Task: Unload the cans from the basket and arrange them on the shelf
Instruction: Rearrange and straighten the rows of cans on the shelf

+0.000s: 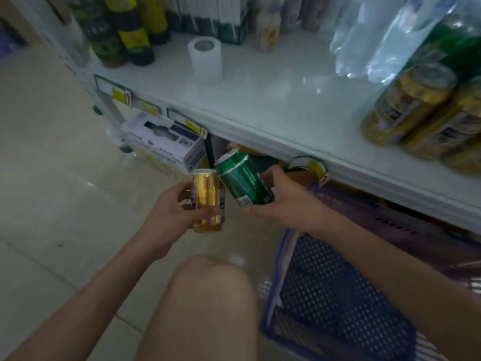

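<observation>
My left hand (171, 209) grips a gold can (208, 201), held upright below the shelf's front edge. My right hand (283, 201) grips a green can (243, 179) tilted to the left, its top close to the gold can. Both cans hang in the air in front of the white shelf (273, 100). The blue perforated basket (333, 290) sits on the floor under my right forearm; what it holds is hidden. Several gold cans (406, 105) stand together on the shelf at the far right.
A white paper roll (205, 59) stands mid-shelf. Dark bottles (132, 35) fill the shelf's back left, and wrapped water bottles (385, 40) the back right. A white box (166, 144) lies under the shelf. My bare knee (208, 295) is at the bottom centre.
</observation>
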### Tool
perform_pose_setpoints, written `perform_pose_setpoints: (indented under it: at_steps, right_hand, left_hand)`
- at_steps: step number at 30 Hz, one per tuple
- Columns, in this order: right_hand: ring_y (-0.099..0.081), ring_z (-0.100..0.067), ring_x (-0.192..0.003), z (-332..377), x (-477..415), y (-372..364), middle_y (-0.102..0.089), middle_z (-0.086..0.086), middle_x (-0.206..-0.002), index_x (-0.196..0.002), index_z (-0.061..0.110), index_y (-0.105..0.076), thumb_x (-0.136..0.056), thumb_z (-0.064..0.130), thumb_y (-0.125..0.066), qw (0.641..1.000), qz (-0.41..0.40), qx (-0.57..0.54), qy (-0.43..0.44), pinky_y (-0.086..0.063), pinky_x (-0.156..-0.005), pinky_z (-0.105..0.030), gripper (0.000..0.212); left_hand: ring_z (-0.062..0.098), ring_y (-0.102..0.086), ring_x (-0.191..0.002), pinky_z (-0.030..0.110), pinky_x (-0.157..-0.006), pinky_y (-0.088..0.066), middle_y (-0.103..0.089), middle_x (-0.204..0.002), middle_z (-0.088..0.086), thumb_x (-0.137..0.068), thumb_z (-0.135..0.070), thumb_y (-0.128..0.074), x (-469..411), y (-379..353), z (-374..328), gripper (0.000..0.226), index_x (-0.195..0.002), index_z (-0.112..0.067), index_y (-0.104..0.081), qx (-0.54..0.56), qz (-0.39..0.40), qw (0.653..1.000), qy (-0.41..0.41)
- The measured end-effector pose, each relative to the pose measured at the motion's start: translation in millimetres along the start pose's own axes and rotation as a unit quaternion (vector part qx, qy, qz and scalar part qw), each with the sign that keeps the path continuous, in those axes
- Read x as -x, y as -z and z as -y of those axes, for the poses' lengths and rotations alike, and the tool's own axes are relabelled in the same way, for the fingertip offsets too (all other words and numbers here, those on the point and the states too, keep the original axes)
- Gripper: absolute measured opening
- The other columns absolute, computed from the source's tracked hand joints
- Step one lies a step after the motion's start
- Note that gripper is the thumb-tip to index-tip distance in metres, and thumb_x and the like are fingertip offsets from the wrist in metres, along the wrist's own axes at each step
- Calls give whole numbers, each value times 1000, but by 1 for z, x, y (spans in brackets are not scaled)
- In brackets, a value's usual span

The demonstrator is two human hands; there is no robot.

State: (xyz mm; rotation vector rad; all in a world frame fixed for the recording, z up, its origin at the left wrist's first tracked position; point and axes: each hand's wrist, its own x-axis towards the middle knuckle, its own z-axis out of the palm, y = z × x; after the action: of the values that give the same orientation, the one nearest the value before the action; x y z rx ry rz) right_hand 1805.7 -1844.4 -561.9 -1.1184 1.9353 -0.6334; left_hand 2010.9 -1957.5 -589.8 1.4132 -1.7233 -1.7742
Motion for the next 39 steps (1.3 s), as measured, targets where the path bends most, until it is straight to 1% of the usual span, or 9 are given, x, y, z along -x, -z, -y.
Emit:
perform_pose_setpoints:
  at_steps: [5,8,11,16,24,27,30,32,39]
  right_hand:
    - [-60,10,-108,-11,75,45,-60,17,-121,-125,27,-47,-78,36,-87,990,-68,-115,38,-54,-89,-15,63]
    - [-65,0,-110,-29,112,70,-66,13,-120,-123,25,-50,-74,32,-90,977,-115,-173,46,-57,-95,-33,63]
    - [-67,-16,-116,-50,142,95,-67,6,-125,-122,23,-52,-66,40,-92,955,-170,-234,57,-56,-98,-49,71]
    - [-67,-24,-116,-88,186,133,-69,1,-122,-121,24,-55,-57,48,-95,916,-274,-287,58,-55,-97,-55,79]
    - [-72,-24,-105,-150,236,188,-74,-5,-114,-124,18,-55,-63,6,-88,873,-384,-297,36,-60,-78,-32,70]
    - [-72,-25,-106,-163,243,200,-75,-4,-113,-127,19,-57,-57,4,-86,870,-403,-283,21,-61,-88,-43,77]
    - [-70,-22,-110,-168,245,205,-73,-1,-117,-128,24,-57,-61,6,-89,861,-424,-281,14,-56,-98,-51,76]
    - [-69,-19,-112,-168,248,206,-72,2,-118,-128,28,-56,-65,9,-89,855,-436,-281,8,-56,-98,-49,73]
    - [-69,-9,-105,-180,263,211,-70,6,-118,-126,27,-56,-73,11,-88,823,-493,-281,2,-57,-89,-28,65]
  left_hand:
    - [24,-73,-101,48,-87,-59,-75,-110,-1,-55,-27,-93,33,-31,-69,66,-117,-25,-68,-1,79,991,-105]
    - [25,-73,-100,38,-79,-62,-75,-111,2,-60,-17,-87,41,-64,-106,67,-123,-18,-63,4,125,980,-155]
    - [27,-71,-107,50,-88,-59,-71,-120,2,-68,-9,-86,45,-101,-136,67,-129,-17,-59,-9,180,965,-190]
    - [23,-69,-109,53,-93,-57,-69,-121,-1,-70,-11,-88,48,-162,-160,68,-131,-21,-59,-40,214,951,-221]
    - [19,-72,-101,33,-79,-60,-72,-113,-6,-59,-28,-91,50,-232,-167,66,-121,-27,-67,-84,210,949,-221]
    - [8,-69,-102,18,-76,-55,-71,-113,-12,-51,-38,-88,51,-251,-177,74,-121,-34,-64,-125,240,933,-238]
    - [6,-68,-100,24,-81,-57,-68,-114,-11,-55,-43,-89,55,-261,-190,69,-118,-36,-64,-176,254,912,-269]
    - [6,-70,-89,22,-72,-59,-70,-107,-7,-57,-41,-89,63,-265,-193,63,-113,-29,-64,-178,244,906,-298]
    - [7,-72,-91,36,-82,-61,-69,-105,-9,-60,-47,-93,91,-297,-198,73,-120,-31,-54,-191,212,868,-406]
